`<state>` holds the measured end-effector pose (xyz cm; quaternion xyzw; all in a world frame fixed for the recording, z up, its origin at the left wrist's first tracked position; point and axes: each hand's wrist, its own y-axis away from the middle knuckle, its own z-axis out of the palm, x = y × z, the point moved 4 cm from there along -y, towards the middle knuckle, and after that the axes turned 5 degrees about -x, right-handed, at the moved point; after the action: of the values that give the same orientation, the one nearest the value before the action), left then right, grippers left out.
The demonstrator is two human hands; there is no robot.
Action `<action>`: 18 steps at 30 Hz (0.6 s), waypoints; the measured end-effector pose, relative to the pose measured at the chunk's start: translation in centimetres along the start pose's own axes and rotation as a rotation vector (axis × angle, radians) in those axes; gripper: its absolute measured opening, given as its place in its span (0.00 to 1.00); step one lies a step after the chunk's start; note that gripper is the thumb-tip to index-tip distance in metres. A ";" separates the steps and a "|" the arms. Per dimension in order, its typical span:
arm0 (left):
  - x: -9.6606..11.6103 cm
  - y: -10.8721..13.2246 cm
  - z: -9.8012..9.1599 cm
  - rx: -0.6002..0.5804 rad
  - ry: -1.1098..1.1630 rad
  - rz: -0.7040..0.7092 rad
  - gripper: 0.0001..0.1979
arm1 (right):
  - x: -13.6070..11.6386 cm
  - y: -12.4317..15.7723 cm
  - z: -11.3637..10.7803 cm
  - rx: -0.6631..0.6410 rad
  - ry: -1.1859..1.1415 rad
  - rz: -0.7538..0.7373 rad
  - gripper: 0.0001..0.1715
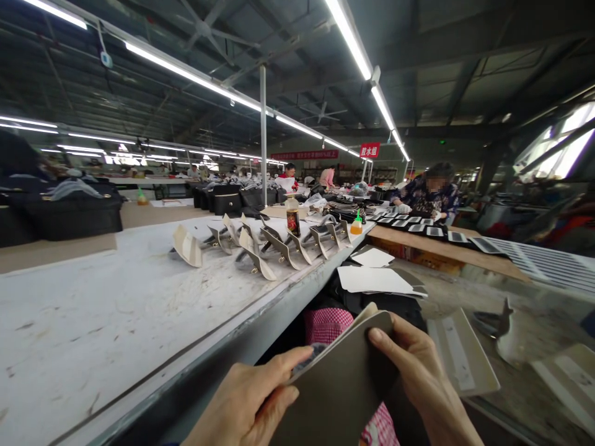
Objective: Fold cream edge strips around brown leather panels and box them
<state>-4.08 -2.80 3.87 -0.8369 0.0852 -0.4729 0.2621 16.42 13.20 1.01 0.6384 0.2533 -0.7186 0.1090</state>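
Observation:
A grey-brown leather-like panel [334,384] is held in front of me, with a pale layer showing along its upper edge. My left hand [253,396] pinches its left edge between thumb and forefinger. At the upper right corner my right hand [418,362] grips it, thumb on the near face and fingers behind. Something dark and shiny shows just behind the edge by my left forefinger; I cannot make out what it is. Beneath the panel is pink-and-white checked cloth [328,323]. Right of my right hand lies a similar panel [465,356], pale side up with a whitish strip.
Several curved flaps [281,246] with metal clasps stand on the long white table [83,328]. Behind them are a dark-labelled bottle [292,217] and an orange glue bottle [356,225]. White sheets [374,280] lie ahead. A co-worker [430,189] leans over dark pieces at right.

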 end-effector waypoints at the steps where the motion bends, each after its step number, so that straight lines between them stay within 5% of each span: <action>1: 0.0 0.0 0.0 -0.009 0.008 0.040 0.17 | 0.0 -0.1 0.1 -0.002 -0.003 0.000 0.23; 9: -0.3 0.4 0.4 -0.035 -0.252 0.472 0.21 | 0.5 -0.8 0.6 -0.016 -0.064 0.048 0.26; 18: 0.2 0.4 0.7 -0.018 -0.296 0.556 0.18 | -0.2 -0.5 1.2 0.008 -0.116 0.079 0.26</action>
<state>-3.35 -2.95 3.48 -0.8434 0.2761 -0.2555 0.3836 15.14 13.01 1.37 0.6058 0.2184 -0.7504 0.1490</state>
